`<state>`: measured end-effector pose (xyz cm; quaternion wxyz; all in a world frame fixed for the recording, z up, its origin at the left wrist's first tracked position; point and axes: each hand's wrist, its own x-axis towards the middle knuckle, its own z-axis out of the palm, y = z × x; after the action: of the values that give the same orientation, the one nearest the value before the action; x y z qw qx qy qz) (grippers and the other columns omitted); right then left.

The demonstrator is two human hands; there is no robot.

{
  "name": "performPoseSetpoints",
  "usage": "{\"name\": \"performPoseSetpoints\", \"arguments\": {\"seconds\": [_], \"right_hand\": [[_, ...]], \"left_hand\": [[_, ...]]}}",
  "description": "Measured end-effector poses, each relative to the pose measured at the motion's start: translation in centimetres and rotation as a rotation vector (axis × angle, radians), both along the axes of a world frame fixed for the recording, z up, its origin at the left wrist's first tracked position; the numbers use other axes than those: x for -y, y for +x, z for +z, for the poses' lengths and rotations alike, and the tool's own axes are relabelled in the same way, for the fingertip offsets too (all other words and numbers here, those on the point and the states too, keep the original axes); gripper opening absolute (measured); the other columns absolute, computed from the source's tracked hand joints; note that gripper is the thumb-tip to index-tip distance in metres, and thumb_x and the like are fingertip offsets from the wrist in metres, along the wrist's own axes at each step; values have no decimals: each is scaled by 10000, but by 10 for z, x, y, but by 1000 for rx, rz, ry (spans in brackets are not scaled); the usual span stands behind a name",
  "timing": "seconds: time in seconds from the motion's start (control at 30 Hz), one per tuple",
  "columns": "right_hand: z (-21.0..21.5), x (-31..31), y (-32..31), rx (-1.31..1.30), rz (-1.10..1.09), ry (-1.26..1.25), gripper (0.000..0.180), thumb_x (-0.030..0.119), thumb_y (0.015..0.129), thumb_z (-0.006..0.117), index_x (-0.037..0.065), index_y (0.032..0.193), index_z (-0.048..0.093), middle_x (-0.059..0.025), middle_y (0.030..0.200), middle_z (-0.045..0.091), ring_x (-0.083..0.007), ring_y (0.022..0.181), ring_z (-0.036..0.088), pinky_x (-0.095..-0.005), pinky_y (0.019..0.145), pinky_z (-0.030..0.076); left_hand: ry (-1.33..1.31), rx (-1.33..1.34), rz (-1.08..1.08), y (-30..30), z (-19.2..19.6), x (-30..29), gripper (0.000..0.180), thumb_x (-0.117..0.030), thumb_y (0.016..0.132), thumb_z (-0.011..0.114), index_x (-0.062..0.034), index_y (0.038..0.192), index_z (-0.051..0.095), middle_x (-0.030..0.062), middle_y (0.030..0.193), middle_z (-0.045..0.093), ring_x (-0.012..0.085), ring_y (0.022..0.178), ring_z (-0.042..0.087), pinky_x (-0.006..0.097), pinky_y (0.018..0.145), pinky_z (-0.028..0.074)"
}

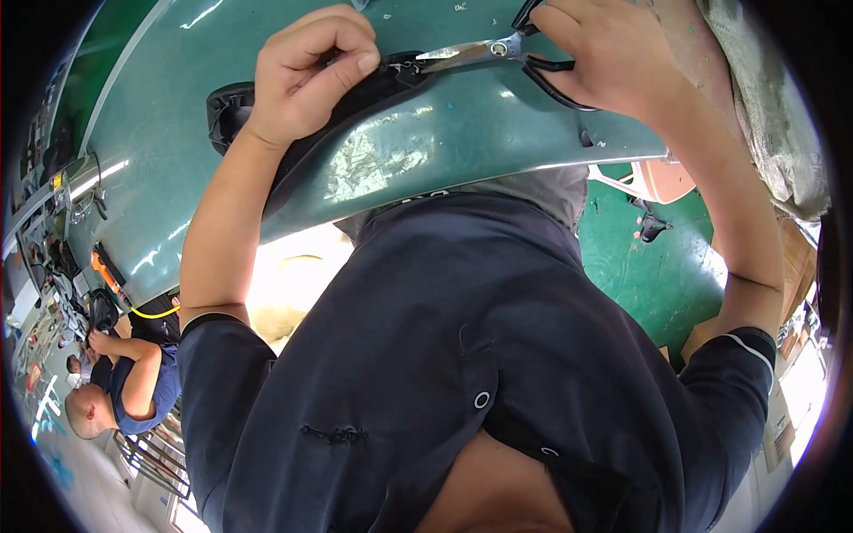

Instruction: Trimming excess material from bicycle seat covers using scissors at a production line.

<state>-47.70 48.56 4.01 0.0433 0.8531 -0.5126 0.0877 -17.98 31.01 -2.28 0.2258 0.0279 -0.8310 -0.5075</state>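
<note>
My left hand (313,73) is closed in a pinch on the edge of a black fabric piece (233,114) that lies on a glossy green table (444,142). My right hand (613,55) grips a pair of scissors with black handles (544,69). The steel blades (462,55) point left toward my left thumb and meet the black fabric right beside it. Both forearms rise from the lower part of the picture, on either side of my dark blue shirt (462,355).
A grey cloth heap (775,115) lies at the right rim. A black scrap (651,227) sits on the green floor (662,275). Another person in a blue shirt (133,391) works at lower left, beside cluttered tools (75,284).
</note>
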Motion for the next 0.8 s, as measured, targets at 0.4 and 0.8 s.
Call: {"name": "performPoseSetpoints", "arguments": {"seconds": [0.4,0.8], "right_hand": [[-24,24,12,20,48,61,327,331,767,777,57,864,629,-119,834,649,-337,791,676,-458,697,558],[-44,0,-12,196,-299,-219,360,311,766,877,107,1007,705,-71,873,685,-326,811,682,-435,662,551]], "left_hand": [[218,-11,-17,-1,3,-1,62,22,921,702,45,894,651,96,934,614,149,798,524,266,685,402],[885,-81,-156,-2,7,10,111,-79,1023,634,2,947,639,105,958,625,128,755,544,282,676,469]]}}
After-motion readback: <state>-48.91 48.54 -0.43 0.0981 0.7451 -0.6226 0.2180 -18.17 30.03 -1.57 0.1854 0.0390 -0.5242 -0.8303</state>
